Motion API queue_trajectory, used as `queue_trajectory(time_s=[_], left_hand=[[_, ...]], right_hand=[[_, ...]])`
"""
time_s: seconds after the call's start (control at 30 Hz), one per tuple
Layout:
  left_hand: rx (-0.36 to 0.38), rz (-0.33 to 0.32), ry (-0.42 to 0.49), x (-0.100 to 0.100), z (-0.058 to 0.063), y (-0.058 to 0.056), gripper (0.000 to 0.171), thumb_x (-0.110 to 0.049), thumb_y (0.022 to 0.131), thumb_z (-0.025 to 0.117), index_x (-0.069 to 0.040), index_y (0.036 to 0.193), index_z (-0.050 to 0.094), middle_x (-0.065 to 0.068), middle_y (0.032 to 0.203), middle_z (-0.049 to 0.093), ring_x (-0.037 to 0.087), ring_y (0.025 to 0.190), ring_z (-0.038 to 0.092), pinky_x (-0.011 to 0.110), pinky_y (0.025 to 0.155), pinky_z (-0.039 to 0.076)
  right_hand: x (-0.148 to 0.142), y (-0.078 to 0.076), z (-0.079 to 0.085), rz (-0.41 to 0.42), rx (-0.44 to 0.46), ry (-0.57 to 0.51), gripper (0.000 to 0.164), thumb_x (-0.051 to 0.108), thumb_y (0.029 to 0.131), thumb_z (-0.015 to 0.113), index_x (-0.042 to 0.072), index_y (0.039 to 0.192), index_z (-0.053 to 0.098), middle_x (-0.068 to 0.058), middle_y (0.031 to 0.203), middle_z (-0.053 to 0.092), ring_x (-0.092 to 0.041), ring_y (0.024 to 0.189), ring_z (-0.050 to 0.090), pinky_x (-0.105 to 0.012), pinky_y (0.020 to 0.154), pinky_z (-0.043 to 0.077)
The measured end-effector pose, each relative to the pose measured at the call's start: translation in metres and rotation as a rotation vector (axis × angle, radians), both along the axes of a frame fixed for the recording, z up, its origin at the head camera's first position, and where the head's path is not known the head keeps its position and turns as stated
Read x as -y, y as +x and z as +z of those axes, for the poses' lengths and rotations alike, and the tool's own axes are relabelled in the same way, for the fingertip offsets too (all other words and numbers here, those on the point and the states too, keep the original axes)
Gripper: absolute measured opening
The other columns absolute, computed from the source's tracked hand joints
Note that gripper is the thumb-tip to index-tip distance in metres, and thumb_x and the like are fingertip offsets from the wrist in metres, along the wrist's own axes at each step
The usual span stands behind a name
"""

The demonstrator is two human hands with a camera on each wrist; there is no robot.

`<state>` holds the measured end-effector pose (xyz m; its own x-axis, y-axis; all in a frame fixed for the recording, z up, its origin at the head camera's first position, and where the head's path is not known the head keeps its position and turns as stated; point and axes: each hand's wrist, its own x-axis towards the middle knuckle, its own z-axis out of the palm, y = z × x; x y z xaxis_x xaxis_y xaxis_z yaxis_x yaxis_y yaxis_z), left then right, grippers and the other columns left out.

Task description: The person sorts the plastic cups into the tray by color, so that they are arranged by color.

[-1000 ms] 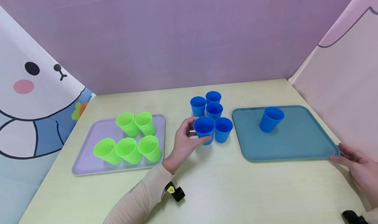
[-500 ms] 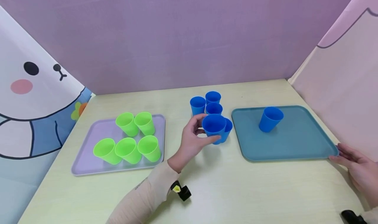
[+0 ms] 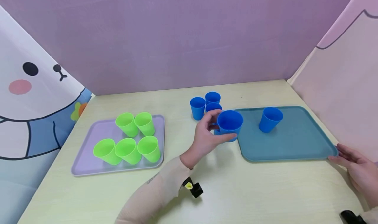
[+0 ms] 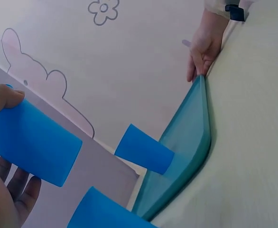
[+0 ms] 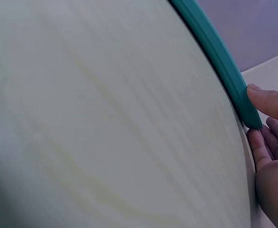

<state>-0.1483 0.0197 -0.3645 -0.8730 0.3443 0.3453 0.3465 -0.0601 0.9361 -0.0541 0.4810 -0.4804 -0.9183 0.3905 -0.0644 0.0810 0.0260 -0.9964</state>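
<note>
My left hand [image 3: 205, 137] grips a blue cup [image 3: 229, 123] by its side, thumb in front, fingers behind. It is raised off the table by the left edge of a teal tray [image 3: 295, 143]. In the left wrist view this cup [image 4: 37, 142] shows its bottom apart from everything below. Another blue cup [image 3: 270, 120] stands on the tray. Behind the held cup, one more blue cup [image 3: 217, 131] is mostly hidden. My right hand [image 3: 360, 168] pinches the tray's near right corner; the right wrist view shows the thumb on the rim [image 5: 219, 61] and fingers against its underside.
Further back on the table stand a left blue cup [image 3: 197, 108], a rear blue cup [image 3: 213, 97] and a partly covered blue cup [image 3: 214, 107]. At left, a lilac tray [image 3: 85, 161] carries several green cups [image 3: 128, 150]. A purple wall [image 3: 189, 36] closes off the back.
My left hand has lifted its blue cup out of the blue group and carried it right, to the teal tray's edge. My right hand has stayed at the tray's corner.
</note>
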Motion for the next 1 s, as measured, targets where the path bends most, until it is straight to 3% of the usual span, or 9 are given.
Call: queue_trajectory(time_s=[0.13, 0.23, 0.33, 0.43, 0.73, 0.83, 0.93, 1.0], left_hand=[[0.012, -0.024, 0.003, -0.012, 0.003, -0.001, 0.061, -0.003, 0.083, 0.08, -0.006, 0.136, 0.05, 0.011, 0.128, 0.06, 0.015, 0.115, 0.055, 0.048, 0.092, 0.051], [0.005, -0.04, 0.012, -0.022, 0.002, -0.001, 0.06, -0.003, 0.082, 0.08, -0.006, 0.135, 0.051, 0.009, 0.126, 0.061, 0.01, 0.111, 0.056, 0.041, 0.091, 0.052], [-0.01, -0.052, 0.025, -0.033, 0.002, -0.001, 0.06, -0.002, 0.082, 0.08, -0.006, 0.135, 0.052, 0.008, 0.124, 0.062, 0.007, 0.108, 0.057, 0.034, 0.087, 0.053], [-0.016, -0.054, 0.032, -0.043, 0.001, 0.0, 0.06, -0.001, 0.081, 0.08, -0.006, 0.134, 0.053, 0.007, 0.123, 0.063, 0.006, 0.107, 0.057, 0.03, 0.085, 0.054], [0.036, -0.031, -0.016, -0.069, -0.012, 0.002, 0.062, -0.006, 0.079, 0.084, -0.011, 0.134, 0.056, -0.003, 0.121, 0.064, 0.0, 0.103, 0.056, 0.033, 0.088, 0.054], [0.057, -0.022, -0.031, -0.075, -0.018, 0.001, 0.062, -0.008, 0.08, 0.084, -0.012, 0.135, 0.056, -0.004, 0.121, 0.063, 0.0, 0.103, 0.055, 0.029, 0.087, 0.053], [0.084, -0.008, -0.049, -0.081, -0.023, 0.001, 0.062, -0.01, 0.08, 0.084, -0.014, 0.135, 0.056, -0.005, 0.122, 0.063, 0.0, 0.103, 0.055, 0.027, 0.087, 0.052], [0.103, 0.004, -0.066, -0.085, -0.027, 0.001, 0.062, -0.012, 0.08, 0.085, -0.015, 0.135, 0.056, -0.006, 0.122, 0.063, 0.0, 0.103, 0.055, 0.027, 0.087, 0.052]], right_hand=[[0.002, -0.001, 0.001, 0.0, 0.004, -0.016, 0.076, 0.0, 0.094, 0.066, 0.016, 0.156, 0.024, 0.034, 0.105, 0.053, 0.017, 0.105, 0.046, -0.003, 0.103, 0.022], [0.003, -0.003, 0.002, -0.019, -0.006, -0.031, 0.074, -0.004, 0.093, 0.066, 0.02, 0.153, 0.032, 0.033, 0.101, 0.057, 0.018, 0.09, 0.051, -0.002, 0.096, 0.031], [0.004, -0.004, 0.004, -0.032, -0.006, -0.018, 0.07, -0.005, 0.092, 0.067, 0.023, 0.15, 0.039, 0.033, 0.098, 0.056, 0.017, 0.088, 0.052, -0.001, 0.085, 0.039], [0.004, -0.005, 0.005, -0.025, -0.029, -0.038, 0.065, -0.008, 0.09, 0.067, 0.028, 0.141, 0.048, 0.032, 0.097, 0.058, 0.017, 0.086, 0.054, -0.001, 0.073, 0.042], [0.003, -0.006, 0.002, 0.009, -0.094, -0.107, 0.052, -0.013, 0.088, 0.067, 0.034, 0.11, 0.065, 0.027, 0.097, 0.063, 0.015, 0.085, 0.058, -0.003, 0.071, 0.044], [0.003, -0.007, 0.003, 0.018, -0.114, -0.136, 0.052, -0.016, 0.087, 0.066, 0.035, 0.101, 0.068, 0.024, 0.096, 0.066, 0.013, 0.085, 0.059, -0.003, 0.071, 0.045], [0.002, -0.007, 0.003, 0.028, -0.107, -0.135, 0.052, -0.014, 0.087, 0.067, 0.035, 0.105, 0.067, 0.023, 0.096, 0.066, 0.013, 0.086, 0.058, -0.003, 0.073, 0.044], [0.002, -0.006, 0.002, 0.028, -0.077, -0.102, 0.057, -0.01, 0.089, 0.068, 0.034, 0.126, 0.061, 0.026, 0.098, 0.063, 0.016, 0.088, 0.055, -0.002, 0.079, 0.041]])
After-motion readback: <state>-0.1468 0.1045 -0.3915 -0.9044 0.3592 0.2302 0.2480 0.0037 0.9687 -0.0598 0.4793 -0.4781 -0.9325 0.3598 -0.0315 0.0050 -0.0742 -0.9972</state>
